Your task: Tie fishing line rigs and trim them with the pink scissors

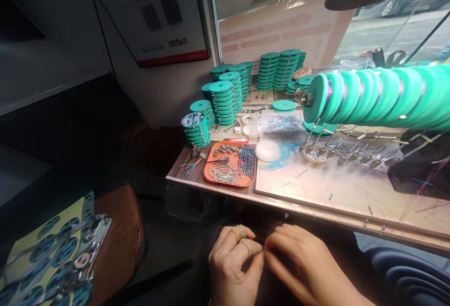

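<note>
Below the table's front edge, my left hand [236, 264] and my right hand [301, 263] meet fingertip to fingertip. Both are closed in a pinch, and whatever lies between the fingers is too small to make out. Tape-like wraps [240, 232] circle fingers of my left hand. Nearest on the table stands an orange tray [230, 182] holding small metal weights, dark striped pieces and pale short tubes. Beside it lie a white round disc [267, 151] and loose blue strands [286, 155].
A row of green spools [369, 95] on a rod reaches in from the right, with weighted lines hanging under it. Stacks of green spools [222, 102] fill the back left. A small round dish [314, 154] holds white bits. A patterned bag [52, 254] rests on a brown seat [121, 231].
</note>
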Demonstrator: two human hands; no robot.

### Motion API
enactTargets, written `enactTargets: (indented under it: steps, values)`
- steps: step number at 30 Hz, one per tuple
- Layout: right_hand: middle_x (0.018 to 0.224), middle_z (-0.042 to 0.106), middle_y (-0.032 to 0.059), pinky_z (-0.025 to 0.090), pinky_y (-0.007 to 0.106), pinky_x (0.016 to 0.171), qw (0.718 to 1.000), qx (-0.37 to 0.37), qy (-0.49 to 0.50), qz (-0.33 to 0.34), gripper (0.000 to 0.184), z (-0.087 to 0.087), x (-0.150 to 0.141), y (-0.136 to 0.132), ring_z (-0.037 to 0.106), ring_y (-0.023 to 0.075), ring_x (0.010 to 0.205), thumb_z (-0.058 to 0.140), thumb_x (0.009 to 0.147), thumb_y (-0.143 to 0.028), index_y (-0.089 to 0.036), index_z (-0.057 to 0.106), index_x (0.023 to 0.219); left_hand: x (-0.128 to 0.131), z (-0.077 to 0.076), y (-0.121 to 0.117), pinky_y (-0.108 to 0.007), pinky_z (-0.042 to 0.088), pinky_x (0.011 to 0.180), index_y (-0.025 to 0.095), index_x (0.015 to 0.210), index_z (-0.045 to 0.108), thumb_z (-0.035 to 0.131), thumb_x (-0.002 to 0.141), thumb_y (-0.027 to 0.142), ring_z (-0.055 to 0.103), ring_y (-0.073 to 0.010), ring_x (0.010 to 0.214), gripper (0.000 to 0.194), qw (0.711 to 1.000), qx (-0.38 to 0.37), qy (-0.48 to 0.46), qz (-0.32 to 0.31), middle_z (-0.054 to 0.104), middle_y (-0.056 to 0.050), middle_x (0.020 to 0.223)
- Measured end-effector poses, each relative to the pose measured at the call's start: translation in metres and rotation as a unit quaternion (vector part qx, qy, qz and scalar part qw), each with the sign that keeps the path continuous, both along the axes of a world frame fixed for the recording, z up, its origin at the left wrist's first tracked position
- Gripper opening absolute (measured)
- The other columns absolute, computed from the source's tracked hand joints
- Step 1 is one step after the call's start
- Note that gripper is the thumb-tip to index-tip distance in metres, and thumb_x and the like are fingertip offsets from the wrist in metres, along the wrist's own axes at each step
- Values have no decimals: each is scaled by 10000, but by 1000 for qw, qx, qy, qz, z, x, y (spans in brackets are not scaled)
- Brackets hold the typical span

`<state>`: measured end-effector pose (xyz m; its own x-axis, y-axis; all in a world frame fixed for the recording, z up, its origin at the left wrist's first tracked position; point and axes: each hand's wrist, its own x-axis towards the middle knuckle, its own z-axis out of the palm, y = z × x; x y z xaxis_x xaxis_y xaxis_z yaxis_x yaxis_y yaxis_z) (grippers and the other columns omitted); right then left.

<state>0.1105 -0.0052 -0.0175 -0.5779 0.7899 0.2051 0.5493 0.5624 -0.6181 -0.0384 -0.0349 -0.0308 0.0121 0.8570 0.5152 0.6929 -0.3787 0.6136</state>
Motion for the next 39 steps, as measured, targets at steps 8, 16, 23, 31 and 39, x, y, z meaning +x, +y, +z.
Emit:
enactTargets:
  steps: [8, 16, 23, 31, 39]
  values:
    - [636, 550, -4, 324, 276, 602, 996, 87, 24, -19, 164, 0, 3, 5, 475, 152, 602, 433, 817, -137, -196, 555, 724, 0, 2, 0, -282, 476, 586, 176, 610, 599, 584, 645, -6, 573, -173, 681, 185, 1000, -1, 22, 12, 622, -46, 699]
    - [582, 465, 5, 321, 324, 695, 986, 140, 55, -67, 328, -7, 2, 6, 380, 163, 635, 345, 884, -164, -185, 493, 591, 5, 8, 9, -285, 446, 616, 191, 615, 590, 616, 619, -16, 560, -170, 708, 209, 998, -31, 60, 11, 634, -18, 739]
    - [663, 529, 12, 285, 416, 946, 981, 169, 41, -80, 213, 0, 8, 9, 463, 183, 763, 404, 859, -151, -190, 570, 731, 9, 14, 13, -288, 427, 639, 198, 629, 589, 625, 653, 21, 552, -168, 727, 182, 996, -42, 78, 7, 639, -7, 760]
    - [690, 544, 15, 282, 453, 965, 980, 170, 30, -94, 167, 1, 11, 8, 474, 192, 803, 424, 856, -164, -191, 577, 795, 13, 19, 16, -292, 419, 646, 199, 636, 595, 607, 675, 32, 549, -169, 736, 172, 993, -50, 103, -3, 639, -7, 771]
    - [671, 521, 5, 343, 444, 878, 988, 125, 65, -67, 159, 1, 16, 10, 465, 175, 740, 421, 857, -127, -200, 530, 766, 11, 27, 20, -311, 454, 654, 206, 720, 630, 680, 621, 39, 570, -192, 757, 200, 994, -87, 66, -19, 649, -13, 779]
